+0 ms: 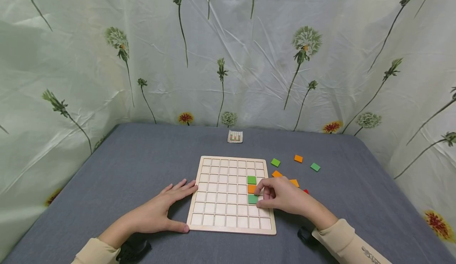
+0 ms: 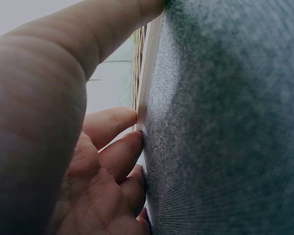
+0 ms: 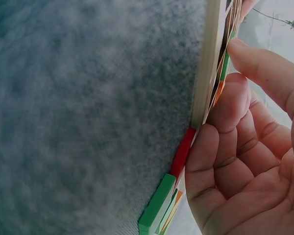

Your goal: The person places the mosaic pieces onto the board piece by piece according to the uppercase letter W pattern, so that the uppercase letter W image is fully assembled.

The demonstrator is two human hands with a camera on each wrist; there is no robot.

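Observation:
A wooden grid board [image 1: 232, 230] lies on the cloth-covered table. One column of it bears a green tile [image 1: 251, 180], an orange tile [image 1: 251, 188] and a darker green tile [image 1: 252, 199]. My right hand [image 1: 285, 196] is over the board's right side, thumb and index finger apart at the darker green tile's right edge. In the right wrist view the thumb tip meets this tile and the other fingers bend inward. My left hand [image 1: 160, 206] rests with spread fingers against the board's left edge, its thumb at the near left corner.
Several loose tiles lie right of the board, among them a green tile [image 1: 315, 167], an orange tile [image 1: 298, 158] and a red tile [image 3: 182, 152] partly behind the right hand. A small pattern card [image 1: 235, 136] lies near the far edge, before a flowered curtain [image 1: 263, 58].

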